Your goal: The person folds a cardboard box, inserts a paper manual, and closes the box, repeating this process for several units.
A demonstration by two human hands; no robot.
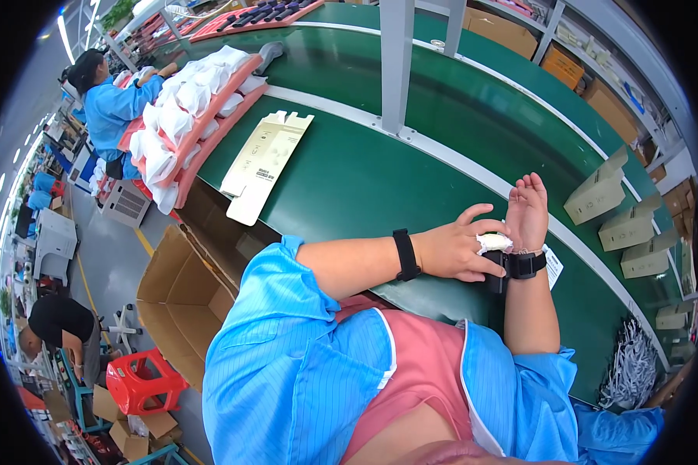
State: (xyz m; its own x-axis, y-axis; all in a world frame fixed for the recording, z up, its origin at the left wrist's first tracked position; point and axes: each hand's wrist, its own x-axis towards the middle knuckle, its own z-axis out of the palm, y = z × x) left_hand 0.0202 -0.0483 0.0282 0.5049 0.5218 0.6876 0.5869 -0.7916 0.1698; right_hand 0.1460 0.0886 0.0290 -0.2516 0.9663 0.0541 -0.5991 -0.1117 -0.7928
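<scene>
My left hand (pixel 459 246) reaches across to my right wrist. A small white crumpled piece (pixel 494 242), like tissue or cloth, lies between its bent fingers, up against a small black device (pixel 497 268) on the black strap (pixel 526 265) round that wrist. How far the fingers also grip the device is partly hidden. Raised above the green table, my right hand (pixel 528 211) holds nothing, its fingers loosely bent and apart. Another black strap (pixel 406 254) circles my left wrist. Just behind my right wrist shows a white printed label or card (pixel 552 267).
A flattened pale carton (pixel 267 159) lies on the green table (pixel 341 178). An open brown box (pixel 186 291) stands at left, below pink trays (pixel 209 124) of white-wrapped items. Several pale boxes (pixel 627 231) line the right. A grey post (pixel 396 70) rises behind. Co-workers (pixel 116 105) are at left.
</scene>
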